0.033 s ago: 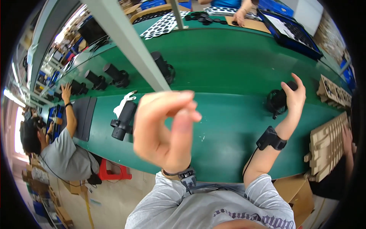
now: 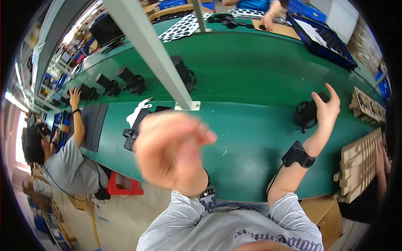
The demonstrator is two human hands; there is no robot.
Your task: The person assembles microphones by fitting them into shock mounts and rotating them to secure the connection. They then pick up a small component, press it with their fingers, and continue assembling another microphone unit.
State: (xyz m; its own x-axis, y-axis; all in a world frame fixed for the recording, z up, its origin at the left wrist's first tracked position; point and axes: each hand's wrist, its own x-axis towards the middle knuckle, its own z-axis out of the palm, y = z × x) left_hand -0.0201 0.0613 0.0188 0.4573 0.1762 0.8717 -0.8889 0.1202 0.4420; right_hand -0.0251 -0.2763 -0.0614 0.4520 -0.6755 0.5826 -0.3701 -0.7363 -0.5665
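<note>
My left hand point(image 2: 169, 154) is raised close to the camera, blurred, with fingers curled toward the thumb. Whether anything sits inside the curl cannot be made out. Behind it, partly hidden, a black cylindrical unit point(image 2: 130, 133) with a collar lies on the green table point(image 2: 247, 154), near a white cloth-like piece point(image 2: 137, 112). At the right, my right hand point(image 2: 328, 106) is beside another black cylindrical unit point(image 2: 309, 113) with a ring-shaped part. Thumb and index finger are spread apart around its upper end. The remaining fingers are hidden.
A pale post point(image 2: 155, 54) stands ahead; several black cylindrical units point(image 2: 133, 80) line the belt point(image 2: 251, 67). Slatted tan trays point(image 2: 362, 163) are at the right, beside someone's arm. A co-worker point(image 2: 71, 167) sits at the left. Across the belt, another person's hand point(image 2: 266, 21) works.
My left hand has shifted slightly left and is more blurred. The whole view has moved a little. My right hand keeps its place beside the black cylindrical unit.
</note>
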